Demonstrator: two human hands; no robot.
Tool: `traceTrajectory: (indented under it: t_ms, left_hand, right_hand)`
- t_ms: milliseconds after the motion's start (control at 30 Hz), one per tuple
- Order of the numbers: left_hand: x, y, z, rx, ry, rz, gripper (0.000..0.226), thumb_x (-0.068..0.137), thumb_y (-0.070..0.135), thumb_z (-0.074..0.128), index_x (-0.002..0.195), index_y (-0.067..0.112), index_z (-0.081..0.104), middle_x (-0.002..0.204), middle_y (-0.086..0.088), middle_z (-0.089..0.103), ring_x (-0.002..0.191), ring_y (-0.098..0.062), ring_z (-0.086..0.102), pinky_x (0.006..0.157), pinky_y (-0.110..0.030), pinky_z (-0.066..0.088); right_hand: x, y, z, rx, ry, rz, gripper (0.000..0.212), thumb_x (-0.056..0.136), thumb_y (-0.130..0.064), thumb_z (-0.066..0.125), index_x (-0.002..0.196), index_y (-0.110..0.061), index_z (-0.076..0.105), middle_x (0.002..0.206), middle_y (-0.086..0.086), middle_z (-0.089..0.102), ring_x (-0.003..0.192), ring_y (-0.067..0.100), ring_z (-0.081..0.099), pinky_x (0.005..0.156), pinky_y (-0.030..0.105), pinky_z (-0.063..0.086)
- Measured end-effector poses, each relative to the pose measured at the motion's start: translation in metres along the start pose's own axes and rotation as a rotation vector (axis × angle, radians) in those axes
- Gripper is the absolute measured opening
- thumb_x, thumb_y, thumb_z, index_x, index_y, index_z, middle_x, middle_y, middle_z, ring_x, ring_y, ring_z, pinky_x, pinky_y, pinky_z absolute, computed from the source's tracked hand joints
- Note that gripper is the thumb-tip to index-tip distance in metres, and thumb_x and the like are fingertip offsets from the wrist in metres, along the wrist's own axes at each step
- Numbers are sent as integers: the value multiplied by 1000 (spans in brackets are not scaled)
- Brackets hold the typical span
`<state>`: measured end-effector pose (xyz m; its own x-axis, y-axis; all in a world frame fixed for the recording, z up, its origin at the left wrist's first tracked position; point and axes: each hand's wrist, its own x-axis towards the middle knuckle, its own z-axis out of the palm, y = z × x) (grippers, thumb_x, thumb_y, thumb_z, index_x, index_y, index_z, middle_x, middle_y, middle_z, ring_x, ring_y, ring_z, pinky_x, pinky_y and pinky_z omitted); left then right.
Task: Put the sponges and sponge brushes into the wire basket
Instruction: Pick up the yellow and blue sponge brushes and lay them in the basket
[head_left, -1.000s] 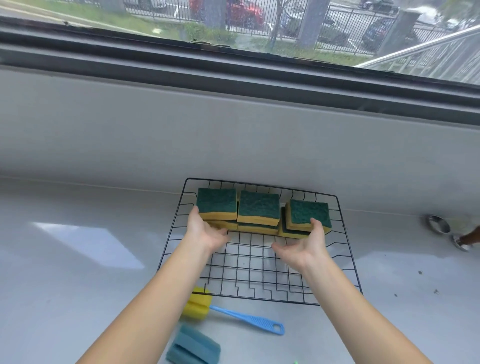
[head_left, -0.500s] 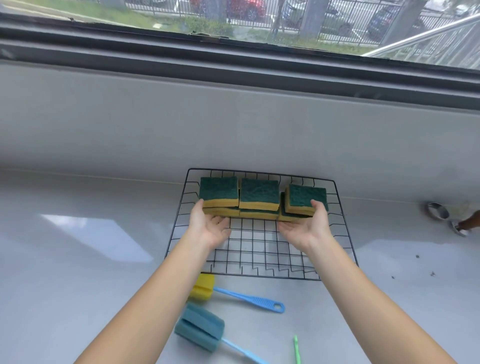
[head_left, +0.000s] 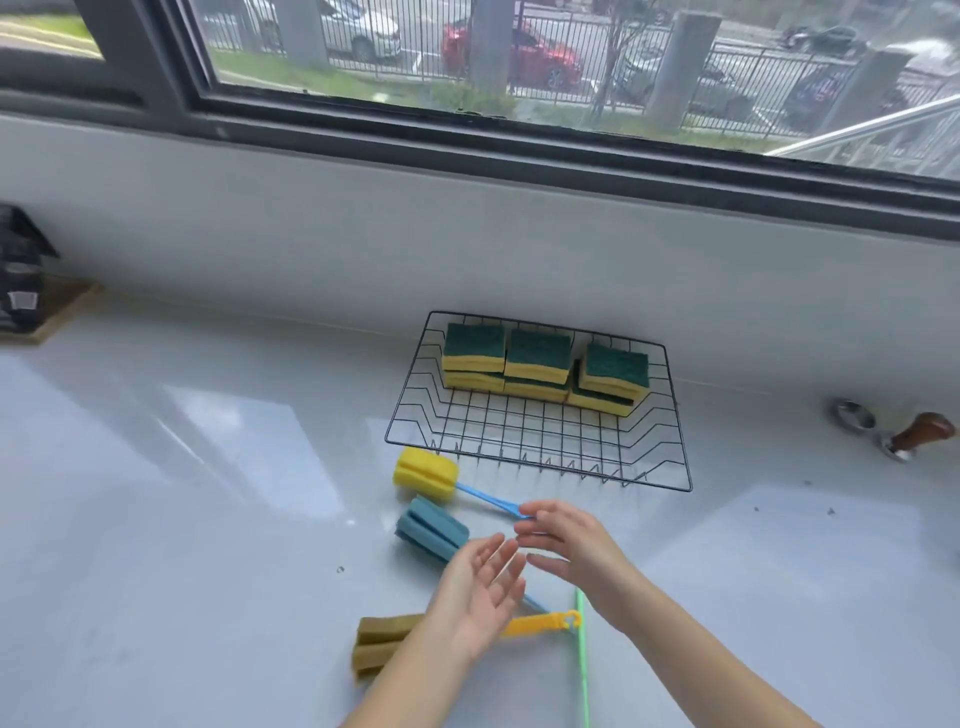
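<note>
A black wire basket (head_left: 655, 470) stands on the white counter against the wall. Several green-and-yellow sponges (head_left: 538, 364) are stacked along its far side. In front of it lie sponge brushes: a yellow-headed one with a blue handle (head_left: 425, 474), a blue-headed one (head_left: 432, 528), and an olive-headed one with a yellow handle (head_left: 379, 643). A thin green stick (head_left: 582, 660) lies beside them. My left hand (head_left: 480, 597) hovers open over the blue brush's handle. My right hand (head_left: 571, 543) is open, its fingertips at the end of the blue handle of the yellow brush.
A metal ring (head_left: 854, 414) and a wooden-handled tamper (head_left: 922, 434) sit at the right by the wall. A dark object on a wooden board (head_left: 23, 291) stands at the far left. The window ledge runs behind the basket.
Both hands have let go of the sponges in the basket and drawn back toward me, over the brushes. The view has swung left and down, showing more brushes.
</note>
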<state>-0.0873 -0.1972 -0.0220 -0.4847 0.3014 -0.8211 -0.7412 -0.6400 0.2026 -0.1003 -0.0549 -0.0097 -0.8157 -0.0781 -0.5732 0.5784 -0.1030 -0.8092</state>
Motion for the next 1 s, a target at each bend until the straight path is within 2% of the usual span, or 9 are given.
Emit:
traceTrajectory:
  t_ms: [200,300,367,400,500,600,767,900,1000]
  left_hand:
    - [5,-20,-11,-102,196,102,17,95,13,47,80,5,51,84,-6,54,71,-19,56,65,-28,45]
    - [8,-19,-12,-131,268,151,9,94,12,49,100,5,48,97,-7,52,84,-22,57,77,-32,46]
    - [12,-16,-14,-133,294,145,10,94,12,51,102,7,50,99,-6,51,78,-20,57,70,-31,45]
    - [14,-14,-14,-136,290,136,6,94,12,51,96,6,52,99,-6,51,73,-18,56,64,-29,44]
    - [23,-10,-13,-132,261,119,19,94,8,49,75,7,50,87,-5,50,69,-16,55,59,-27,41]
    - [33,-10,-10,-145,285,121,21,95,4,46,74,7,49,74,-4,50,65,-16,56,56,-25,41]
    - [48,-13,-11,-212,321,159,17,94,6,49,78,11,52,63,-4,60,32,-6,59,35,-12,44]
    - [49,-12,-12,-223,256,148,9,95,10,49,103,11,55,80,-5,58,63,-15,58,56,-24,45]
    - [48,-9,-14,-230,227,149,8,95,9,51,98,12,57,80,-6,58,68,-15,54,52,-25,52]
  right_hand:
    - [-10,4,-5,-300,16,-25,21,96,-15,45,103,-15,64,104,1,63,95,14,59,85,29,47]
    - [0,-1,1,-417,32,-75,23,98,-23,44,107,-15,63,112,0,60,107,15,55,92,31,45]
    - [10,-5,8,-542,49,-133,29,99,-27,43,114,-11,61,120,2,58,116,17,51,100,33,40]
    - [16,-7,11,-613,43,-173,31,99,-26,41,115,-7,60,123,6,57,117,18,50,100,29,37]
    - [34,-15,24,-763,-32,-260,34,101,-23,37,113,1,57,122,15,57,115,23,48,89,20,32]
    - [53,-17,34,-835,-86,-269,36,100,-25,38,105,3,60,114,17,60,107,25,51,94,32,37]
    - [81,-6,40,-931,-109,-273,29,97,-27,43,117,-11,57,125,5,58,117,19,51,101,33,38]
    - [89,7,49,-919,-75,-203,24,95,-33,45,110,-15,55,113,3,62,104,21,56,92,38,45]
    - [89,16,57,-894,-12,-175,15,93,-29,47,99,-18,54,94,-4,60,84,18,56,82,40,49]
